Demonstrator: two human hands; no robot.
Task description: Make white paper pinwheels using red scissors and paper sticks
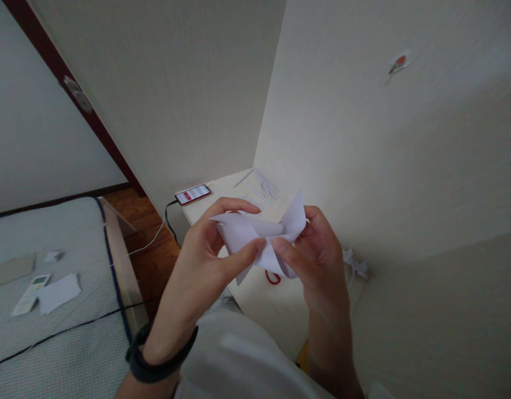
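Note:
A white paper pinwheel (pixel 241 235) with curled blades is held up between both hands, above a small white table (pixel 255 305). My left hand (pixel 211 249) grips its left side, the thumb pressed near the centre and the index finger arched over the top. My right hand (pixel 317 244) pinches it from the right, with its thumb also close to the centre. The other fingers of my right hand are partly hidden behind the paper. Under the pinwheel a red loop (pixel 273 276), like a scissor handle, shows on the table.
Several thin white sticks (pixel 266 185) lie at the table's far corner, near a phone (pixel 192 194) on a cable. Folded white paper pieces (pixel 355 263) sit by the right wall. On the mattress (pixel 93 354) at left are a remote control (pixel 31 295) and paper (pixel 60 292).

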